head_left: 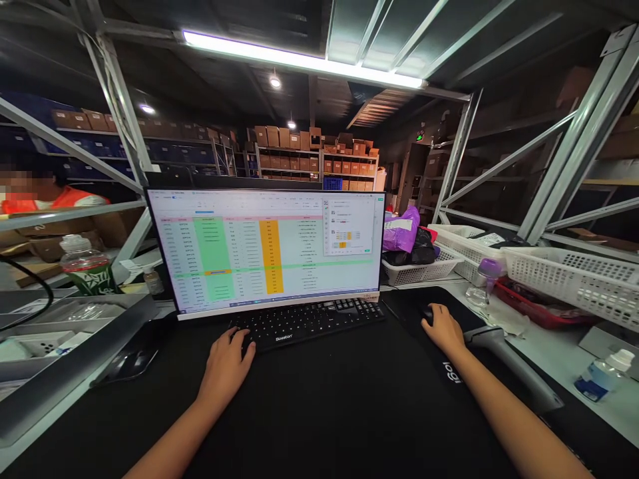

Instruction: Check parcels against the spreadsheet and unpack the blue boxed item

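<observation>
My left hand [227,360] rests at the left end of a black keyboard [304,324], fingers spread over the keys and holding nothing. On a dark mouse pad [417,301], my right hand [444,330] is wrapped over a black computer mouse [428,311], which it mostly covers. Behind the keyboard stands a monitor [294,246] showing a spreadsheet with green and orange columns, plus a smaller window at its right. A grey handheld barcode scanner [516,366] lies just right of my right wrist.
A black phone [130,356] and a green-labelled bottle [87,266] are at the left. White baskets [574,273], a purple package [402,229] and a small spray bottle [602,376] are at the right. Beyond the metal frame, a person in an orange vest [64,197] is at left.
</observation>
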`<state>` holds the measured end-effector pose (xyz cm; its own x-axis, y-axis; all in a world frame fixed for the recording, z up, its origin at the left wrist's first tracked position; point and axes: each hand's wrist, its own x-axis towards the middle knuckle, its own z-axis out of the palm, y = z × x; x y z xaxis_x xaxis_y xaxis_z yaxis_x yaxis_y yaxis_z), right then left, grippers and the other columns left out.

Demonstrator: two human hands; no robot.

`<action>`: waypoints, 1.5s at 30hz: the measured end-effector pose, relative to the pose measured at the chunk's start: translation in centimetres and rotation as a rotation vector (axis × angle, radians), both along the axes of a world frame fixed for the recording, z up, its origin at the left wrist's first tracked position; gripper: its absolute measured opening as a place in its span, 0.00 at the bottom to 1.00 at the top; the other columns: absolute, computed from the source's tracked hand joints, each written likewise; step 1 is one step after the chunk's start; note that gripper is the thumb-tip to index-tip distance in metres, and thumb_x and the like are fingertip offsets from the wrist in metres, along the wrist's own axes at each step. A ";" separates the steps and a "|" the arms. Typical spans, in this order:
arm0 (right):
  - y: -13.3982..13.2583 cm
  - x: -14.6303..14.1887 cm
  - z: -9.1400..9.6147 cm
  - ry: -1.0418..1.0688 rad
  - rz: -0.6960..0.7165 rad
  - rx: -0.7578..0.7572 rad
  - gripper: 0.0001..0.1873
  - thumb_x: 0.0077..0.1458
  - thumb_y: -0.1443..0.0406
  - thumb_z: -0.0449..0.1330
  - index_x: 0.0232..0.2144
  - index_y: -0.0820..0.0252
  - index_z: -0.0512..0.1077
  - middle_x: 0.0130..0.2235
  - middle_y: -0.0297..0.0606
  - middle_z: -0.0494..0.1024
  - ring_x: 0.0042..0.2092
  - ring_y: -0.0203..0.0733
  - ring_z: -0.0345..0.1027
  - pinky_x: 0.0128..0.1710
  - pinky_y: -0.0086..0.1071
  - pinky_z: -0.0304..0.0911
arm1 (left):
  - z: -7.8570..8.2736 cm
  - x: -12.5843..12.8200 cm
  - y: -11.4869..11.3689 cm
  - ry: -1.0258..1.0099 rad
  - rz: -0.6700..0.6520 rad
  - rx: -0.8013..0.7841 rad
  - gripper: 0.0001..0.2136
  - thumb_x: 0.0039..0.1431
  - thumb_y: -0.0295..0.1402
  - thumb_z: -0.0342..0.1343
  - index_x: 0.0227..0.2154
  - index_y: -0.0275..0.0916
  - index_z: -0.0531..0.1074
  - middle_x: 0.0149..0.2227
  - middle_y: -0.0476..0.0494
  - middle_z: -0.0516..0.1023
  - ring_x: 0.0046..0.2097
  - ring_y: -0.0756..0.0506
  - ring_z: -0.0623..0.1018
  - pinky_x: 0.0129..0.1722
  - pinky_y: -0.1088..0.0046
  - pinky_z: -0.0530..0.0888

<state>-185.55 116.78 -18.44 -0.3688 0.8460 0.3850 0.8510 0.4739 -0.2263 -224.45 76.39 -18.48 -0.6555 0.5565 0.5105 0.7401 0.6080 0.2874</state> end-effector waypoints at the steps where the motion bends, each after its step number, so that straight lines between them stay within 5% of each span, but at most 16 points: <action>1: 0.0 0.0 0.0 0.003 0.000 0.003 0.27 0.60 0.58 0.52 0.59 0.64 0.64 0.59 0.51 0.68 0.52 0.50 0.70 0.50 0.41 0.65 | -0.1 -0.1 0.0 -0.001 0.003 0.002 0.26 0.65 0.45 0.40 0.54 0.33 0.72 0.58 0.29 0.69 0.59 0.30 0.69 0.59 0.50 0.69; 6: -0.1 0.0 -0.1 -0.007 0.013 0.007 0.31 0.60 0.59 0.51 0.64 0.59 0.61 0.63 0.48 0.65 0.57 0.52 0.68 0.53 0.42 0.64 | -0.4 -0.3 0.1 0.025 0.000 0.013 0.26 0.64 0.45 0.40 0.53 0.34 0.73 0.58 0.30 0.69 0.59 0.31 0.69 0.59 0.50 0.69; 19: 0.1 0.0 -0.2 -0.001 0.000 0.011 0.26 0.60 0.58 0.52 0.57 0.64 0.64 0.57 0.50 0.68 0.52 0.51 0.71 0.49 0.42 0.65 | -0.3 -0.2 0.0 0.017 -0.002 0.009 0.26 0.65 0.46 0.40 0.54 0.34 0.72 0.58 0.30 0.69 0.59 0.31 0.69 0.58 0.51 0.69; 45: 0.4 0.3 -0.5 -0.006 -0.005 -0.001 0.26 0.59 0.61 0.52 0.58 0.53 0.69 0.61 0.45 0.66 0.55 0.49 0.69 0.52 0.40 0.64 | 0.1 0.1 0.0 -0.016 0.003 0.010 0.27 0.64 0.46 0.40 0.54 0.34 0.73 0.58 0.29 0.69 0.60 0.30 0.69 0.58 0.49 0.69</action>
